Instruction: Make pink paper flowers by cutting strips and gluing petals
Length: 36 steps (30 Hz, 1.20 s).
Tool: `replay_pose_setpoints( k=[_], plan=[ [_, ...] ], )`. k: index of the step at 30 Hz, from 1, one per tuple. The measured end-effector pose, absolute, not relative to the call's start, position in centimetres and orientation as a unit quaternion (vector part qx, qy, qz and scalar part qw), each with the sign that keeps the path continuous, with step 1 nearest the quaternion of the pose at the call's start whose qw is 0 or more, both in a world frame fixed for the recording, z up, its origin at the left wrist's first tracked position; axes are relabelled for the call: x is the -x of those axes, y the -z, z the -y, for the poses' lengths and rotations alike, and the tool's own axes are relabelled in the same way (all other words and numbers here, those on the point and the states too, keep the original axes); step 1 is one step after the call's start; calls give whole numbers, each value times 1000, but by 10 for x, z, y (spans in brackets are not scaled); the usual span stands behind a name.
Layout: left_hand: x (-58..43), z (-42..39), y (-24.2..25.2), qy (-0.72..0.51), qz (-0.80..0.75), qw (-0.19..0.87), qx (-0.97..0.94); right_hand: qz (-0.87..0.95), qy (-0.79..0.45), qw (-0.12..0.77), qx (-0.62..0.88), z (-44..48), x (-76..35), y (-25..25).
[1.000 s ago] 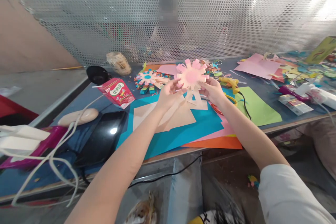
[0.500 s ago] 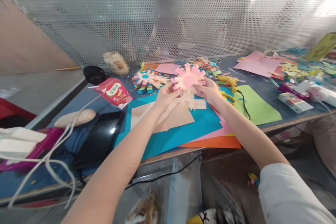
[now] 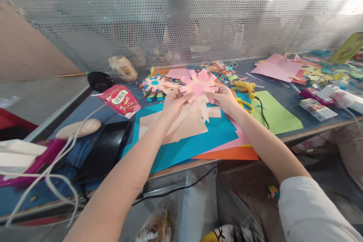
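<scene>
Between my two hands is a pink paper flower [image 3: 197, 86] with a round middle, strip petals and pale peach strips hanging below it. My left hand [image 3: 175, 103] pinches its left side, thumb on the front. On its right side my right hand [image 3: 224, 98] grips the petals the same way. Below lie a peach paper sheet [image 3: 187, 130] and a larger blue sheet [image 3: 176, 157]. Just behind my left hand rests a second paper flower [image 3: 155, 83] with a blue centre. Yellow-handled scissors [image 3: 245, 104] lie right of my right hand, partly hidden.
A yellow glue gun [image 3: 247, 87] with a black cord lies by a green sheet [image 3: 276, 115]. At left are a red drink carton [image 3: 121, 101], a black phone [image 3: 104, 151] and white cables [image 3: 48, 176]. Paper scraps [image 3: 221, 71] lie before the perforated metal panel [image 3: 136, 7].
The flower has shifted slightly left and down, and its face has turned a little. Both hands keep hold of it, and my right hand's fingers have come further over the petals.
</scene>
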<state>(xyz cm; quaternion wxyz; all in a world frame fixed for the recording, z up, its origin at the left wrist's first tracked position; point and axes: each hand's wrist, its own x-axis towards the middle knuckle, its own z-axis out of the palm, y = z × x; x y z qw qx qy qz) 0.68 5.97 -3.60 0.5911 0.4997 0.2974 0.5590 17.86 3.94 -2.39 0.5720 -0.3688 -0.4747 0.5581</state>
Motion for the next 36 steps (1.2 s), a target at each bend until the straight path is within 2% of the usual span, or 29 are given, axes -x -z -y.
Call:
replay_pose_setpoints(
  k=[15,21,29,36],
  plan=[
    [-3,-61,37,-537,-305,596,-513,429,-597,575,359,-38,-176,24],
    [-1,-63,34,-567,-303,592,-486,423,-597,579,359,-40,-178,25],
    [15,-80,39,-611,-328,536,-482,366,-509,716,307,-51,-198,17],
    [15,-78,44,-546,-364,461,-597,285,-438,798,301,-61,-212,18]
  ],
)
